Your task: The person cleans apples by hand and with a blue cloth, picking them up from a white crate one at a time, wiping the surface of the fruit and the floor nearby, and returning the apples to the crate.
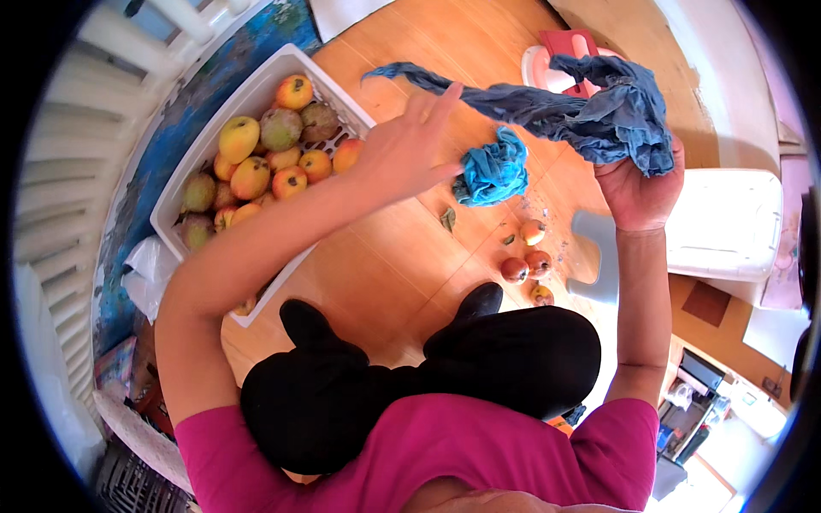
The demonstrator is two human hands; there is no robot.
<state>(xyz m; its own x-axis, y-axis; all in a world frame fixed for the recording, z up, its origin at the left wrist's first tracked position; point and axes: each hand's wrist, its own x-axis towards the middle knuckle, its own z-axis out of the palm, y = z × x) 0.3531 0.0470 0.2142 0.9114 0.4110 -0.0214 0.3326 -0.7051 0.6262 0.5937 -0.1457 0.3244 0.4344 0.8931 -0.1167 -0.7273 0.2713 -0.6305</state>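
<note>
A twisted dark blue cloth (532,112) is gripped at its bunched end by my right hand (641,192), raised at the upper right. Its thin tail stretches left past the fingertips of my left hand (410,141). That hand is blurred, its fingers spread and nothing in its palm; whether a fingertip touches the cloth I cannot tell. Below the left forearm stands a white plastic crate (343,96) with yellow-red and greenish fruit (250,176) inside, partly hidden by the arm. A crumpled bright blue cloth (492,168) lies on the floor between my hands.
Several reddish fruits (539,263) and a dry leaf (448,219) lie on the wood-look floor (385,263) ahead of my feet. At the right are a grey-blue plastic piece (591,256) and a white container (725,224). A white slatted railing (70,179) runs along the left.
</note>
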